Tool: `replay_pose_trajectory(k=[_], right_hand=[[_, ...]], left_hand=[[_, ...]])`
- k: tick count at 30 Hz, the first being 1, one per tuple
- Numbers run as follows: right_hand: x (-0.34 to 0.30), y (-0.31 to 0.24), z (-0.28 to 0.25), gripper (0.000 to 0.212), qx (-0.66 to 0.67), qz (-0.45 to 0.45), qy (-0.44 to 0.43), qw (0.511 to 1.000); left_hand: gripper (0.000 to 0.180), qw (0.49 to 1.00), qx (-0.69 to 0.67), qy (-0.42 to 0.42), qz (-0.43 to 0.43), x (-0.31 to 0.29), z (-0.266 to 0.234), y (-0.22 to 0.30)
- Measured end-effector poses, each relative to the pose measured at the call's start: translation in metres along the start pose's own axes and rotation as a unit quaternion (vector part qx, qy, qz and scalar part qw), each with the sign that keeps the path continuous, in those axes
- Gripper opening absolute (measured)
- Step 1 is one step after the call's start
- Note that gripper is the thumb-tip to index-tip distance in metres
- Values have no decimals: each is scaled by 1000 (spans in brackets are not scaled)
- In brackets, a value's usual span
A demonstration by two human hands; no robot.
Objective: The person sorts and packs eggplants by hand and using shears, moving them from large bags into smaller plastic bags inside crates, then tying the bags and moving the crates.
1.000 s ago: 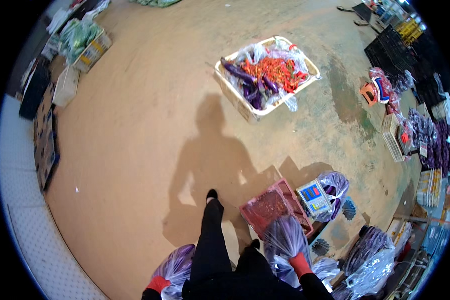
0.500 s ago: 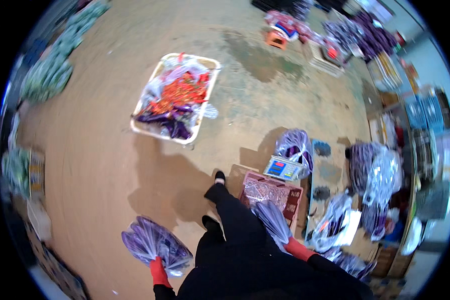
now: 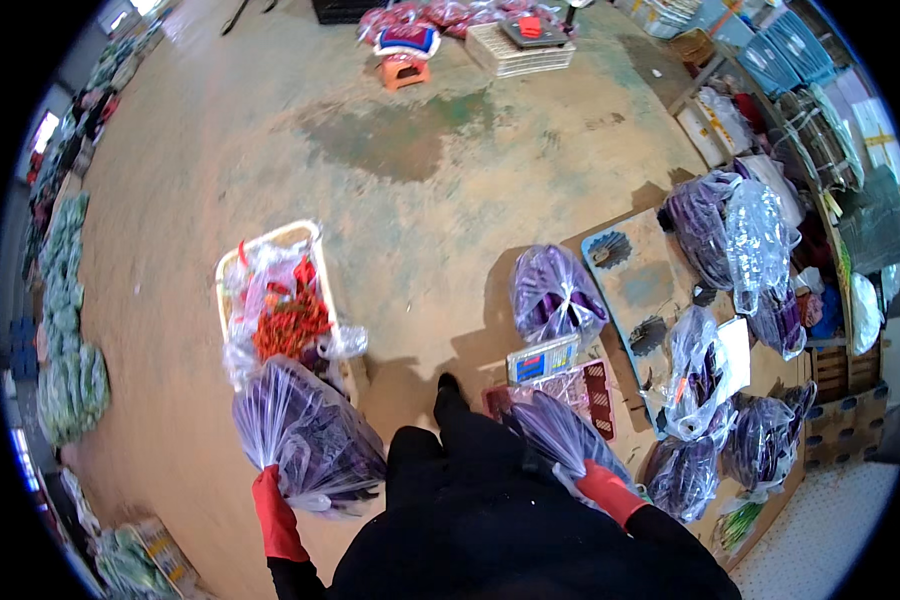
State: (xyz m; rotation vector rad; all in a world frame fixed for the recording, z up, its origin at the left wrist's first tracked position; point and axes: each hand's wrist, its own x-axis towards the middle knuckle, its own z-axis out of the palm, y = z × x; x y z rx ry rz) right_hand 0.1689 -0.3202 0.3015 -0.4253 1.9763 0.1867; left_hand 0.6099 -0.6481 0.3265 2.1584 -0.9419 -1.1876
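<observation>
Head view. The left hand [image 3: 273, 512], in a red glove, has its fingers closed round the gathered neck of a clear plastic bag full of long purple eggplants [image 3: 305, 437]; the bag hangs over the sandy concrete floor [image 3: 440, 150], just in front of the white plastic crate of red chillies and eggplants [image 3: 270, 300], on the side nearer the person. The right hand [image 3: 607, 490], also red-gloved, grips the neck of a second clear bag of purple eggplants [image 3: 560, 432]; individual fingers cannot be told apart there. That second bag lies over a red slatted plastic crate [image 3: 597, 385], well to the right of the white crate. A grey digital scale [image 3: 540, 358] sits just beyond the red crate, with a tied bag of eggplants [image 3: 553, 293] behind it.
</observation>
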Motion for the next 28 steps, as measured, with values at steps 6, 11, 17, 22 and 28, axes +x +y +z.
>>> replay_pose_trajectory(k=[6, 11, 17, 22, 28], right_hand=[[-5, -28, -74, 54, 49, 28, 64, 996], [12, -86, -117, 55, 120, 71, 89, 986], [104, -107, -104, 58, 222, 30, 125, 967], [88, -184, -220, 55, 431, 216, 91, 871], [134, -210, -339, 64, 454, 202, 69, 865]], left_hand=[[29, 985, 126, -99, 57, 81, 114, 129], [31, 958, 174, -186, 133, 144, 230, 237], [35, 840, 401, -320, 177, 186, 400, 326], [41, 762, 486, -288, 316, 210, 486, 378], [38, 663, 578, -343, 331, 233, 624, 487]])
